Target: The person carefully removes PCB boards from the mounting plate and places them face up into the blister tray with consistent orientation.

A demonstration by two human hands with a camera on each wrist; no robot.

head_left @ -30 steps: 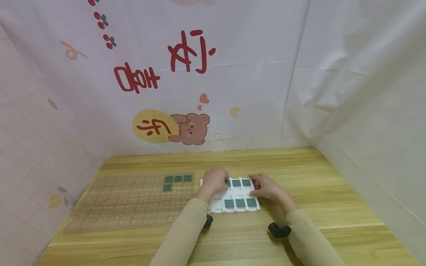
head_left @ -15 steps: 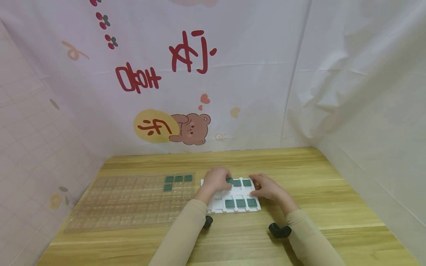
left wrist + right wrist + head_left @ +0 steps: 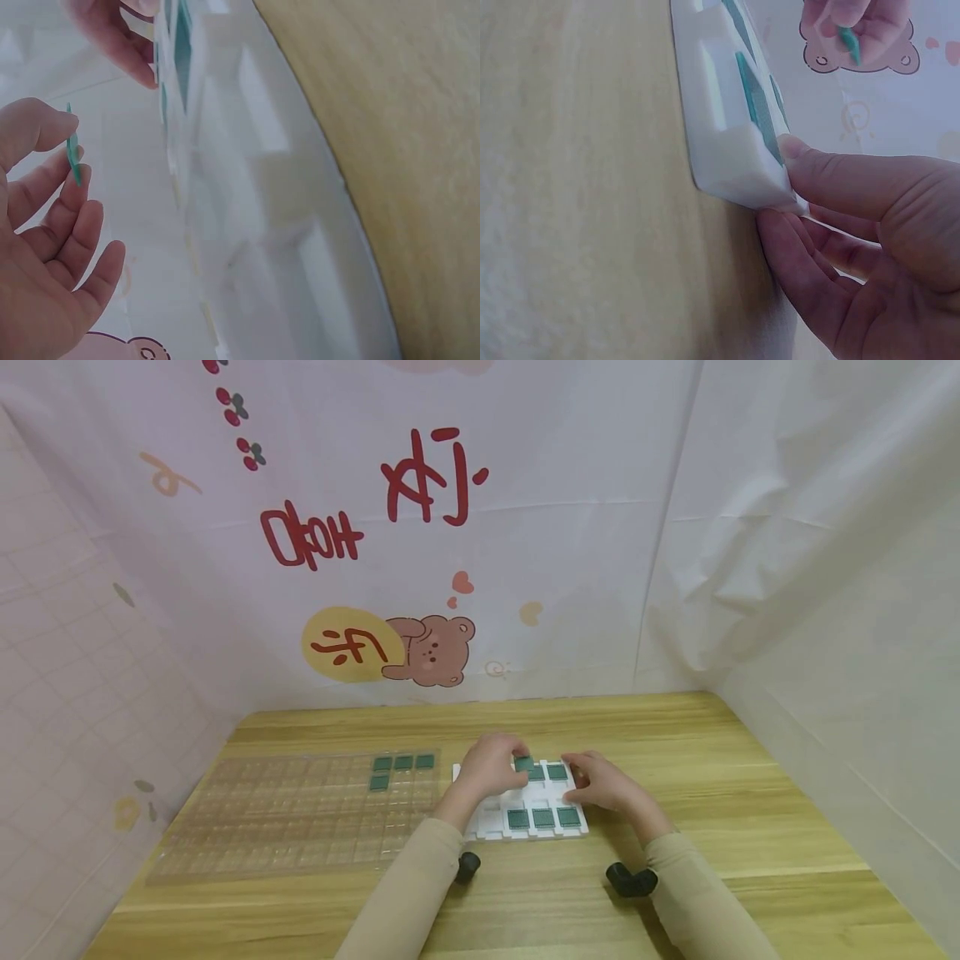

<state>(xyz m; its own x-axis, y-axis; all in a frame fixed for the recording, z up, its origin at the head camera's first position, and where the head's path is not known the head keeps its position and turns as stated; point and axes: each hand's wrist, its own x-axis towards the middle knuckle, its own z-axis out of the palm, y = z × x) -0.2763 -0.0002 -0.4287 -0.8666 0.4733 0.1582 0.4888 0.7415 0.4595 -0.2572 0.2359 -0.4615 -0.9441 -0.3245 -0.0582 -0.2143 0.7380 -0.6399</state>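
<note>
A thin green square chip (image 3: 73, 146) is pinched at its edges between the thumb and fingers of my left hand (image 3: 490, 767). In the head view it is raised over the back row of a white foam-like tray (image 3: 534, 792). My right hand (image 3: 604, 782) grips that tray's right end, thumb on top and fingers at the side, as the right wrist view shows. More green chips sit in the tray's slots: several in the front row (image 3: 543, 818), and others at the back right (image 3: 557, 772). The left hand covers the tray's back left part.
Left of the white tray lies a wide clear plastic tray (image 3: 300, 814) with many small compartments. Several green chips (image 3: 403, 762) occupy its far right corner. Both trays rest on a wooden table (image 3: 555, 902), with a printed curtain (image 3: 570, 527) behind.
My left hand has lifted the chip out of the back row and moved slightly up and right with it. The right hand stays at the tray's end.
</note>
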